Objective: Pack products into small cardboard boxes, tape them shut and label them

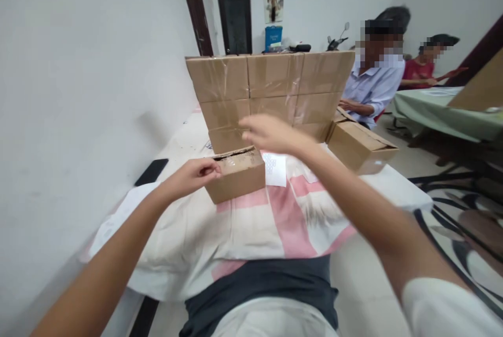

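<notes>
Left hand [196,171] curls at nine o'clock on the box [240,182], grip unclear. Blurred right hand [271,132] hangs unclenched toward one o'clock.

Soft, moderately bright indoor light fills the room, its source out of view; the pale wall [78,75] on the left falls to grey, with a smudged shadow [151,126] low on it; thin glare streaks the clear tape [225,76] over the upright cardboard [273,76]; motion blur smears the right hand [269,131], the left hand [198,170] being clearer; print on the paper sheet [276,173] is too soft to read; wide-angle distortion tilts the dark frame [193,7]; pixelation masks two heads [381,41].
</notes>
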Demonstrator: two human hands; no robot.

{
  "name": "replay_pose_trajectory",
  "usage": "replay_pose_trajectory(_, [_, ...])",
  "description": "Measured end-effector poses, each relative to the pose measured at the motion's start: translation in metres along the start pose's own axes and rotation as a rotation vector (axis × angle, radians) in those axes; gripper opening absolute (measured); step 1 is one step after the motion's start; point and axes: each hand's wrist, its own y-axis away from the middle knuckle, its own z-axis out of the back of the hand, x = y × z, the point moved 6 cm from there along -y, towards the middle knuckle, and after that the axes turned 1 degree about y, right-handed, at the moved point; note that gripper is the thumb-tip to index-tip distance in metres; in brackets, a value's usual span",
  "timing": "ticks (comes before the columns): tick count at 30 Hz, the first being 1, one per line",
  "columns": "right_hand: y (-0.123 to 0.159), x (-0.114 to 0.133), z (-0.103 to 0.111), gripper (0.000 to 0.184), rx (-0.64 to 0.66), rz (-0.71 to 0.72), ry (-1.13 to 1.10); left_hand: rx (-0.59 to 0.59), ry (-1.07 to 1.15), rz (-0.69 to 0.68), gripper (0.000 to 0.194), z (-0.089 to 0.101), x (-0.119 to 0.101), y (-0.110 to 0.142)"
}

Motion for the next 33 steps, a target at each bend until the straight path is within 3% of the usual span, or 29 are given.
replay_pose_trajectory(4, [-0.015, 0.003, -0.09, 0.057, 0.216, -0.095, -0.023, 0.143, -0.03, 0.204, 0.031, 0.032, 0.037, -0.013])
replay_pose_trajectory(7, [-0.017, 0.0, -0.127, 0.062, 0.256, -0.123, -0.021, 0.28, -0.067, 0.257, 0.032, 0.038, 0.052, -0.032])
replay_pose_trajectory(12, [-0.016, -0.004, -0.126, 0.064, 0.255, -0.118, -0.006, 0.432, 0.029, 0.274, 0.028, 0.031, 0.07, -0.061])
replay_pose_trajectory(17, [-0.015, -0.003, -0.125, 0.062, 0.226, -0.134, -0.016, 0.486, 0.005, 0.275, 0.029, 0.024, 0.078, -0.067])
replay_pose_trajectory(33, [-0.016, -0.004, -0.128, 0.06, 0.172, -0.122, -0.003, 0.337, -0.319, 0.287, 0.034, 0.017, 0.078, -0.063])
